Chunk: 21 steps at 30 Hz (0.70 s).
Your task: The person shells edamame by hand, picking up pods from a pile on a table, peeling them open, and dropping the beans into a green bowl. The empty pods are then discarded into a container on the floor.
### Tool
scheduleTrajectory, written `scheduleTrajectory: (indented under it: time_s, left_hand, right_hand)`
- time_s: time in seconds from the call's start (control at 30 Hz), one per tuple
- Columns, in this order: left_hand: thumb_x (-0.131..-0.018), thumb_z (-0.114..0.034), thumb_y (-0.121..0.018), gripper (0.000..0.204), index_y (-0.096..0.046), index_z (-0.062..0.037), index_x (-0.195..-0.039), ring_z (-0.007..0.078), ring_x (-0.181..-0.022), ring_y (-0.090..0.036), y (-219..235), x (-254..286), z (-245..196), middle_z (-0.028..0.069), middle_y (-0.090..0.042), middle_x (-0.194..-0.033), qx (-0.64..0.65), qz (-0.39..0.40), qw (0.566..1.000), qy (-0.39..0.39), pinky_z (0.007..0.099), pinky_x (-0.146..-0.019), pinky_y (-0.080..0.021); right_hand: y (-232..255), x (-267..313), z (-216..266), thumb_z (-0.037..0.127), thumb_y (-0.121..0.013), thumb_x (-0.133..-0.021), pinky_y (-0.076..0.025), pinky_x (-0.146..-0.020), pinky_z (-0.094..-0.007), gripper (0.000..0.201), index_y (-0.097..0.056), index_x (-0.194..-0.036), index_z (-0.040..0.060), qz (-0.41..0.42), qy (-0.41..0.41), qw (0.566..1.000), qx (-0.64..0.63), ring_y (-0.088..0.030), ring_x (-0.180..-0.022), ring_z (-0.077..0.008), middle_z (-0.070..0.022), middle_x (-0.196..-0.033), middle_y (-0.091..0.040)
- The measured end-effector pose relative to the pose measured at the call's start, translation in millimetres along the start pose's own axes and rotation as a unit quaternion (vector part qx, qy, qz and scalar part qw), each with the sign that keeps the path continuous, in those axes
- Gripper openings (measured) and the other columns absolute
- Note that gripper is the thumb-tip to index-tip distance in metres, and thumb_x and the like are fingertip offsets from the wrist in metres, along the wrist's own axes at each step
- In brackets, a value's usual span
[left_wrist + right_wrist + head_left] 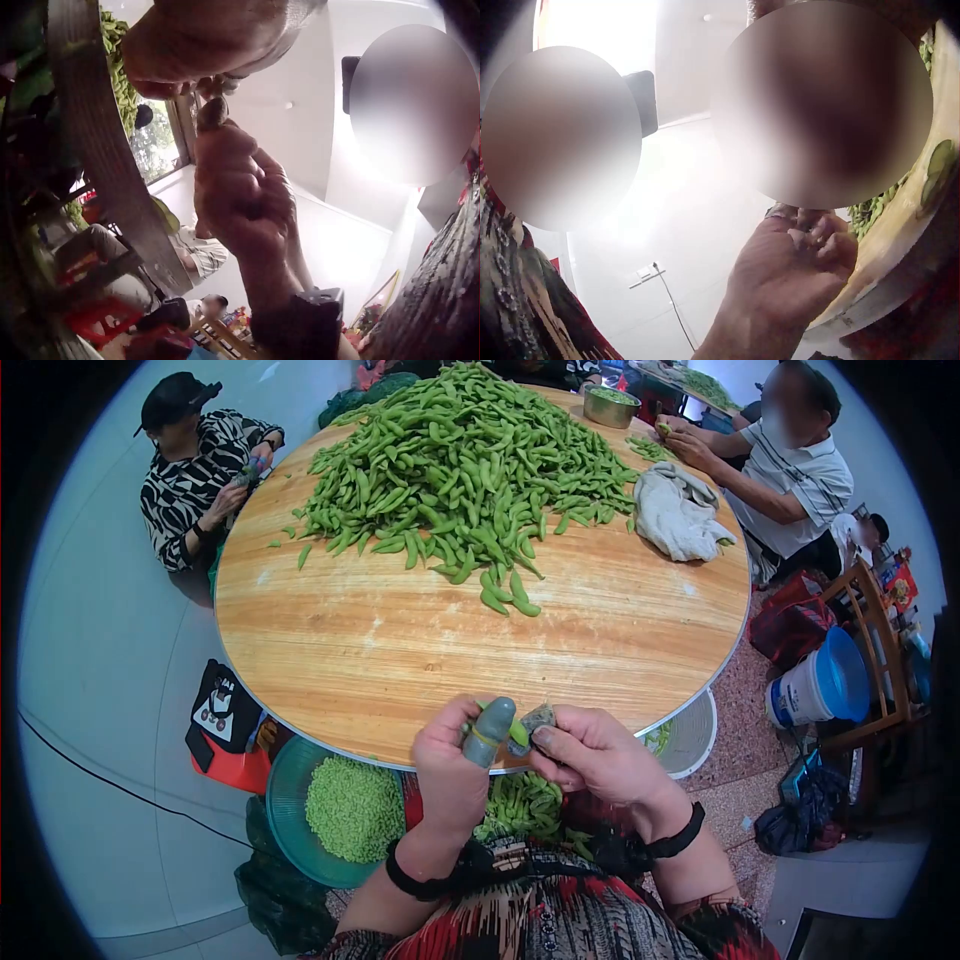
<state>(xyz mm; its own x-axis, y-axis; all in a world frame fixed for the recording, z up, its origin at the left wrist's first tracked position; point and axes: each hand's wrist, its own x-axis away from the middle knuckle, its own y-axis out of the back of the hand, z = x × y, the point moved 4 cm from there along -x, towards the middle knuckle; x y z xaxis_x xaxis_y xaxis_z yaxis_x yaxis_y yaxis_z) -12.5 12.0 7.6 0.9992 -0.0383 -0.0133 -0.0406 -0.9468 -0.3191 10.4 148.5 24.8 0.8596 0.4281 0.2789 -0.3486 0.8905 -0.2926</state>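
Observation:
At the table's near edge in the head view, my left hand pinches a green edamame pod. Its thumb wears a grey cover bound with a yellow band. My right hand faces it, thumb and fingers pinching the pod's other side, with worn grey coverings on the digits. In the left wrist view, the right hand has curled fingers close below the left hand. The right wrist view shows the left hand with fingers bent; a blur hides the fingertips' meeting point.
A large heap of edamame pods covers the back of the round wooden table. A grey cloth lies at the right. Below the edge stand a green basin of shelled beans and a white basket. Two people sit opposite, left and right.

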Motion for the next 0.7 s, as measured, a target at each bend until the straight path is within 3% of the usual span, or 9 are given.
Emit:
scheduleTrajectory:
  time_s: [0.13,0.2,0.27,0.33,0.4,0.47,0.53,0.63,0.7]
  left_hand:
    - [-0.086,-0.008,-0.057,0.008,-0.058,-0.0023,-0.081,0.0056,-0.067,-0.05,-3,1,1,0.0002,-0.058,-0.078,0.093,0.06,0.994,0.016,0.0193,-0.06,-0.04]
    - [-0.088,-0.009,-0.053,0.01,-0.057,-0.0023,-0.081,0.0054,-0.069,-0.051,-5,2,4,-0.0005,-0.057,-0.077,0.144,0.156,0.976,0.052,0.0206,-0.062,-0.042]
    - [-0.087,-0.007,-0.054,0.008,-0.057,-0.0022,-0.082,0.0052,-0.068,-0.051,-4,1,6,-0.001,-0.056,-0.077,0.123,0.145,0.98,0.055,0.0202,-0.061,-0.042]
    - [-0.086,-0.006,-0.055,0.006,-0.057,-0.0022,-0.083,0.0049,-0.068,-0.05,-5,1,5,-0.0015,-0.056,-0.077,0.101,0.136,0.984,0.058,0.0197,-0.06,-0.041]
    - [-0.079,0.005,-0.055,0.012,-0.055,-0.0009,-0.09,0.0061,-0.074,-0.053,-6,1,-1,0.0003,-0.055,-0.082,-0.084,0.089,0.992,0.014,0.018,-0.06,-0.041]
    - [-0.078,0.008,-0.055,0.018,-0.056,-0.0005,-0.093,0.0055,-0.073,-0.053,-3,-1,1,-0.0003,-0.054,-0.082,-0.072,0.08,0.994,0.033,0.0173,-0.06,-0.041]
    - [-0.076,0.011,-0.055,0.023,-0.056,-0.0001,-0.096,0.0049,-0.073,-0.052,-2,-4,3,-0.0008,-0.053,-0.082,-0.059,0.071,0.994,0.051,0.0167,-0.059,-0.042]
    - [-0.079,0.008,-0.053,0.022,-0.056,0.0008,-0.1,0.0047,-0.068,-0.051,2,-11,7,-0.0007,-0.051,-0.079,-0.031,0.067,0.997,0.028,0.0142,-0.054,-0.038]
    - [-0.081,0.005,-0.049,0.019,-0.056,0.0018,-0.099,0.0048,-0.063,-0.049,8,-14,14,0.0012,-0.052,-0.078,0.15,0.049,0.984,0.081,0.0135,-0.05,-0.033]
  right_hand:
    - [1,1,-8,0.019,-0.043,-0.095,-0.03,-0.044,-0.018,0.023,-0.05,-0.078,0.0043,0.011,-0.007,0.999,-0.05,-0.036,-0.049,-0.0034,0.0039,-0.061,-0.046]
    - [1,1,-11,0.019,-0.044,-0.094,-0.029,-0.044,-0.0179,0.023,-0.051,-0.078,0.0046,0.01,-0.032,0.996,-0.084,-0.037,-0.049,-0.0033,0.0041,-0.061,-0.047]
    - [-1,0,-12,0.018,-0.045,-0.094,-0.029,-0.044,-0.0178,0.023,-0.052,-0.077,0.0049,0.009,-0.055,0.991,-0.119,-0.037,-0.049,-0.0032,0.0042,-0.06,-0.047]
    - [2,-1,-2,0.017,-0.048,-0.092,-0.03,-0.044,-0.0186,0.022,-0.054,-0.075,0.0045,-0.085,0.051,0.985,0.144,-0.039,-0.049,-0.0032,0.0042,-0.059,-0.049]
    - [6,-6,-7,0.018,-0.049,-0.092,-0.031,-0.045,-0.019,0.022,-0.054,-0.074,0.0045,-0.129,0.101,0.966,0.202,-0.04,-0.049,-0.0034,0.0043,-0.059,-0.049]
    - [8,-6,-2,0.018,-0.05,-0.091,-0.031,-0.045,-0.0194,0.022,-0.055,-0.074,0.0045,-0.17,0.149,0.939,0.258,-0.041,-0.05,-0.0036,0.0044,-0.058,-0.05]
    - [12,-11,-7,0.018,-0.05,-0.09,-0.035,-0.047,-0.0228,0.023,-0.054,-0.074,0.0021,-0.131,0.008,0.991,0.027,-0.045,-0.051,-0.0059,0.0015,-0.057,-0.051]
    - [8,-18,-8,0.021,-0.051,-0.091,-0.036,-0.047,-0.0246,0.026,-0.053,-0.074,0.0004,-0.138,0.057,0.984,0.092,-0.046,-0.052,-0.0063,-0.0012,-0.056,-0.05]
    - [5,-22,2,0.021,-0.051,-0.09,-0.038,-0.048,-0.0275,0.027,-0.053,-0.074,-0.0004,-0.101,0.051,0.978,0.177,-0.05,-0.052,-0.0105,-0.0049,-0.057,-0.052]
